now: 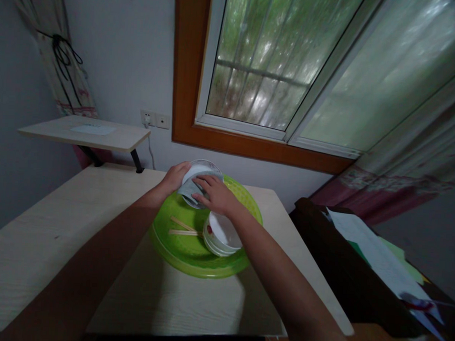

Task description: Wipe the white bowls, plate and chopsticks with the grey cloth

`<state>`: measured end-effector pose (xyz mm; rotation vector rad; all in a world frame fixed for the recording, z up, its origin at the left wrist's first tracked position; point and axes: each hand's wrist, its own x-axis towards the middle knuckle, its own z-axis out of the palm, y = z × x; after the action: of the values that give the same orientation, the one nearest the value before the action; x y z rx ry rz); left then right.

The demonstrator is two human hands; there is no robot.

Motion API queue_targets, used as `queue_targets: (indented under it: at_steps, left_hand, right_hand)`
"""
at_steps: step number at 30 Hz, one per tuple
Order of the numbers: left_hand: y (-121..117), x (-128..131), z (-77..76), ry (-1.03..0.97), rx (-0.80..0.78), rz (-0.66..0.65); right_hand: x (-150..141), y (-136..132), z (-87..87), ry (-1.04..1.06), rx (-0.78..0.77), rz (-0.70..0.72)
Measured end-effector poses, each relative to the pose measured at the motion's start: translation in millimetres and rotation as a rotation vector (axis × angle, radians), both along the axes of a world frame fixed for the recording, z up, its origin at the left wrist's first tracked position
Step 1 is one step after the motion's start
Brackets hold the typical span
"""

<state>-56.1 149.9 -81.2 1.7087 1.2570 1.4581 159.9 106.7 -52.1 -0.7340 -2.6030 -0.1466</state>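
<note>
Grey cloth [188, 188] lies under the right hand [218, 194], fingers parted; the left hand [176, 176] grips a round plate [200, 168] at left.

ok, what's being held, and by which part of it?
Plate, held at its left rim by the left hand. Right hand is on the gray cloth over the plate; grip unclear.

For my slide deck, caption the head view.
Left hand grips a plate, right hand lies on a grey cloth against it, over a green tray with bowls and chopsticks.
</note>
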Motion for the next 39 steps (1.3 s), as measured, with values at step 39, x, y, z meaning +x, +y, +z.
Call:
queue_targets:
  at_steps: [39]
  left_hand:
    - [-8.3,0.8,7.2,0.014,-0.001,0.036]
  right_hand:
    - [1.8,6.1,1.6,0.044,0.069,-0.431]
